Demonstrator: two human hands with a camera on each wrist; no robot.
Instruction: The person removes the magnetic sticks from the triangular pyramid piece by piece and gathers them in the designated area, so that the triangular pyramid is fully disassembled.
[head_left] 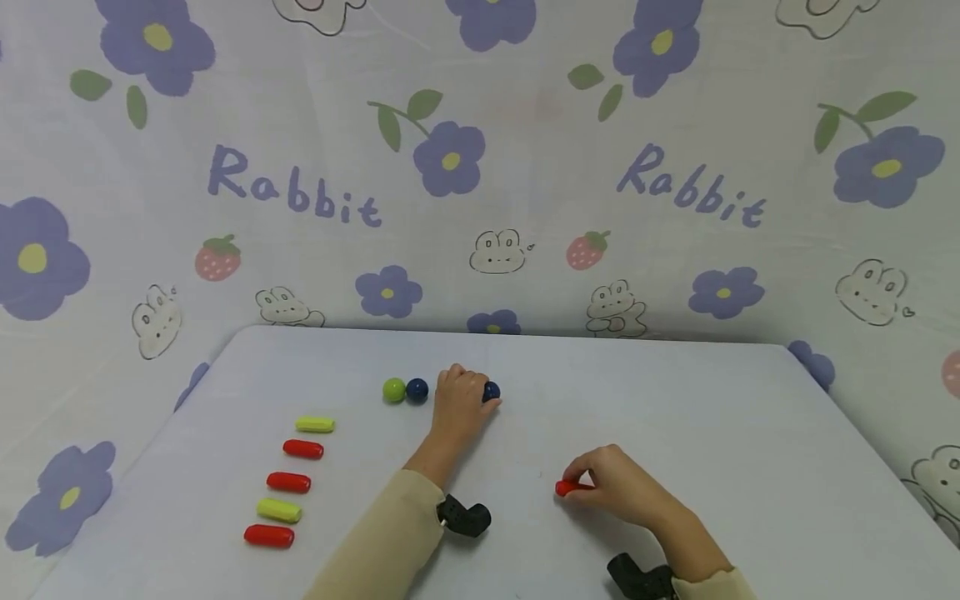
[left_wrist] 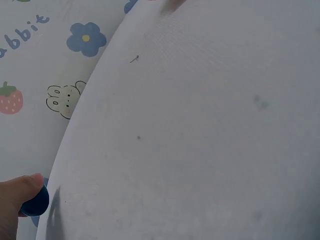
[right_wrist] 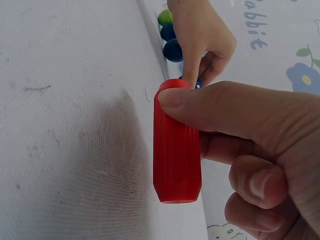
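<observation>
My left hand (head_left: 457,406) is at the back middle of the white table, its thumb and fingers pinching a dark blue ball (head_left: 491,392). In the left wrist view only the thumb side of that hand and part of the ball (left_wrist: 36,202) show. A green ball (head_left: 393,390) and another dark blue ball (head_left: 417,391) sit side by side to its left; the right wrist view shows one more dark blue ball (right_wrist: 173,50) in that row. My right hand (head_left: 618,483) pinches a red ribbed plastic cylinder (right_wrist: 176,150) between thumb and fingers, right of the table's middle.
On the table's left lies a column of short cylinders: a yellow-green one (head_left: 315,425), red ones (head_left: 303,449) (head_left: 288,482), another yellow-green one (head_left: 279,510) and a red one (head_left: 269,536) nearest me. A patterned cloth (head_left: 540,183) hangs behind the table's far edge.
</observation>
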